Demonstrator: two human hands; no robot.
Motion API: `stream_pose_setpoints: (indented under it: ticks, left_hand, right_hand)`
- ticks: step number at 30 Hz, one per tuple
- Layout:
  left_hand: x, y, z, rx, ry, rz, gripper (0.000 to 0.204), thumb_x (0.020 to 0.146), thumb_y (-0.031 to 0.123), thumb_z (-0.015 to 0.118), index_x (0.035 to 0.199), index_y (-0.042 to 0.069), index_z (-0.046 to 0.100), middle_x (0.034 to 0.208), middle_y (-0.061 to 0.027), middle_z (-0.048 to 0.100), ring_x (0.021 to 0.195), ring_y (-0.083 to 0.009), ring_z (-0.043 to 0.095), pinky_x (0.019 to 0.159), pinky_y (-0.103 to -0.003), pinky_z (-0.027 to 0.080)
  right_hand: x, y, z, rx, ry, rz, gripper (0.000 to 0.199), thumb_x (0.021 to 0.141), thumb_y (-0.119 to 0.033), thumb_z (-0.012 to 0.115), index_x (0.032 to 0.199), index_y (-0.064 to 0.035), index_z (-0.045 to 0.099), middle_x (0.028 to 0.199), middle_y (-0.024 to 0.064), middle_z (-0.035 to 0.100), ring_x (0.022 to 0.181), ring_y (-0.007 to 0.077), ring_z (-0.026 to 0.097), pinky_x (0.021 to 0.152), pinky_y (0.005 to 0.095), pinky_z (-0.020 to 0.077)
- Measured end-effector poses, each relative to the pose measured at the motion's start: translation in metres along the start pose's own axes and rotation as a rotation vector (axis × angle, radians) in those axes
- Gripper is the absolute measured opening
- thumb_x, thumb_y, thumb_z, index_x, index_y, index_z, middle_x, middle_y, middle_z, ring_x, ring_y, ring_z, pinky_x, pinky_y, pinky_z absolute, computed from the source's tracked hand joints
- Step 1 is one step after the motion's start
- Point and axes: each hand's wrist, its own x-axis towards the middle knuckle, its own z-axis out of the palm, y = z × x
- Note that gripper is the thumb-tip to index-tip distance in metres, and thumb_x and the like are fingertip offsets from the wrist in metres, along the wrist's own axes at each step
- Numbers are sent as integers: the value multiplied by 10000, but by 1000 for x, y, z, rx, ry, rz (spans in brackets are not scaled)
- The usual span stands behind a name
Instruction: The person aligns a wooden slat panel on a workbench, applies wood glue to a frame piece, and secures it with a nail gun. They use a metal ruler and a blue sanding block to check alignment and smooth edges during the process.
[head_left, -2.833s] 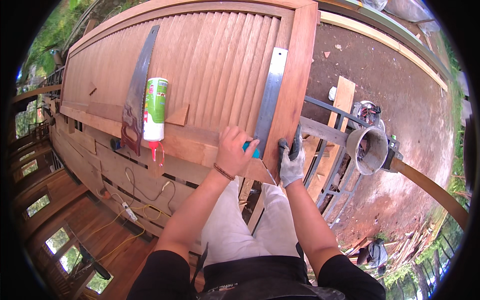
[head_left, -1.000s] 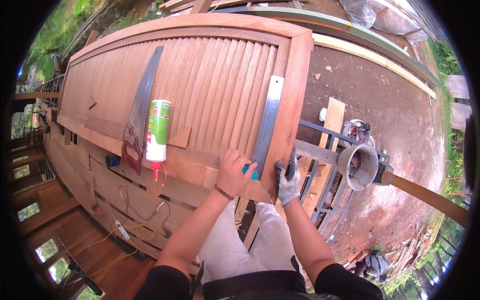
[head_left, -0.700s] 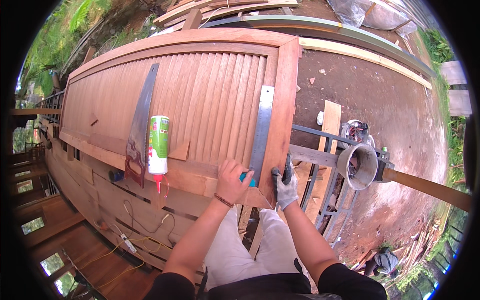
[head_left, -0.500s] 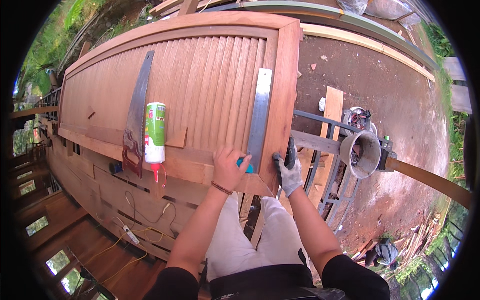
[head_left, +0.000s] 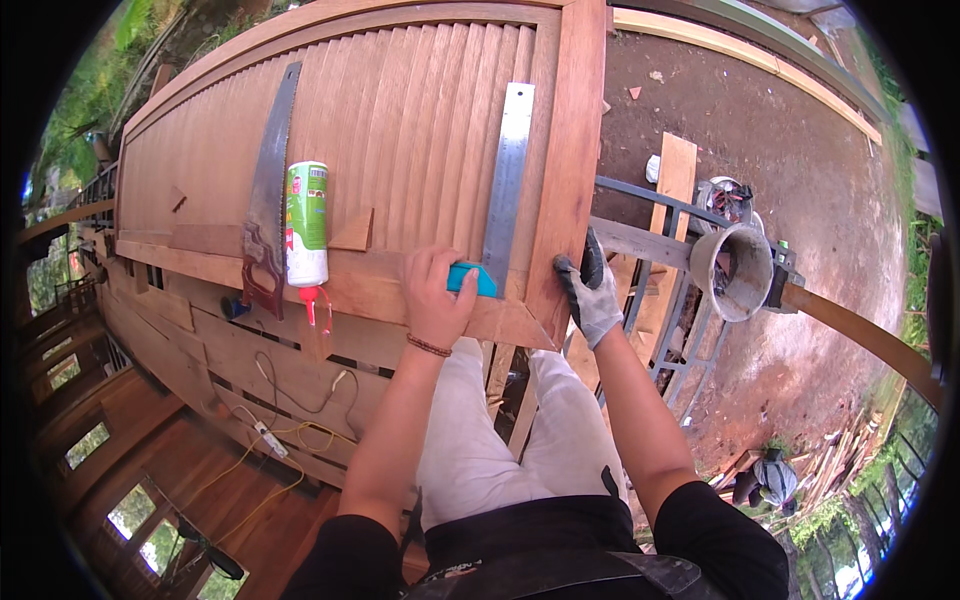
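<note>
My bare left hand (head_left: 437, 297) is closed on the teal handle of a try square (head_left: 470, 281). The square's steel blade (head_left: 510, 170) lies along the right end of a louvered wooden door panel (head_left: 420, 150), over the slats and the corner of the frame. My right hand (head_left: 592, 300), in a grey and black glove, grips the outer right edge of the panel's frame, its thumb on top. A handsaw (head_left: 268, 190) with a brown handle and a white and green glue bottle (head_left: 307, 224) with a red nozzle lie on the panel, left of my left hand.
A small wood wedge (head_left: 352, 232) lies beside the bottle. Right of the panel stand a metal frame (head_left: 680, 205), a bucket (head_left: 735, 270) and a plank (head_left: 675, 165). Power cords and a power strip (head_left: 269, 440) lie at lower left. Scrap wood (head_left: 820, 460) is piled at lower right.
The view has shifted, so the panel sits higher. The square has moved a little left along the frame with my left hand. My right hand stays at the panel's edge.
</note>
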Motion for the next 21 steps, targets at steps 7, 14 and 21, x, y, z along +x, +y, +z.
stream_pose_setpoints:
  ticks: [7, 14, 21]
  left_hand:
    - [-71, 20, -44, 45, 46, -128, 459, 762, 121, 735, 1190, 26, 601, 1196, -187, 544, 1154, -390, 503, 1003, -480, 412]
    - [-197, 32, -88, -60, -326, -466, 623, 790, 253, 750, 1341, 48, 545, 1406, -228, 434, 1307, -424, 403, 1098, -484, 361]
    - [-251, 43, -111, 118, -357, -909, 924, 773, 504, 721, 1513, 94, 347, 1584, -262, 195, 1432, -492, 224, 1167, -532, 266]
  right_hand:
    - [-30, 22, -42, -36, -76, 96, 595, 1012, -183, 570, 1542, -115, 308, 1106, 83, 644, 858, 133, 636, 762, 296, 542]
    - [-118, 53, -182, -1161, -295, 681, 596, 883, -515, 624, 1315, -105, 590, 1156, 227, 680, 1093, 341, 665, 927, 430, 524]
    - [-154, 48, -255, -1523, -501, 788, 560, 868, -551, 571, 1099, -60, 711, 1135, 225, 686, 1105, 355, 655, 918, 437, 533]
